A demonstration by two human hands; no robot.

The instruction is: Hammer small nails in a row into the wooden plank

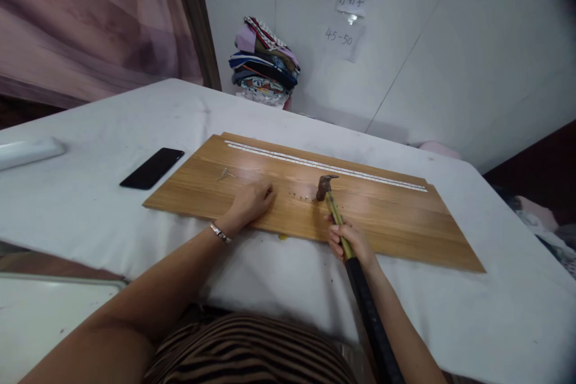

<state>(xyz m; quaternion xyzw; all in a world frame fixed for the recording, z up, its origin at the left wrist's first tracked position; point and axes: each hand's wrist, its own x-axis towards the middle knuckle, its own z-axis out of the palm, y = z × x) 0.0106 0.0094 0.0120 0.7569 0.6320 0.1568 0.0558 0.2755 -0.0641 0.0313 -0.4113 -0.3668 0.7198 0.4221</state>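
My right hand (353, 241) is wrapped round the upper handle of a claw hammer (333, 207) with a yellow and black handle. Its rusty head is just above the wooden board (405, 222), and the long black grip runs back past my forearm. My left hand (252, 200) rests on the board's near left part with fingers curled; whatever they may hold is hidden. Between the two hands, a short row of small nails (300, 197) shows on the board. A few loose nails (226, 174) lie left of my left hand.
Two white measuring strips (324, 167) run along the board's far side. A black phone (152, 168) lies left of the board on the white-covered table (90, 210). Folded clothes (264, 63) are stacked at the wall. A white object (31, 152) sits at the far left.
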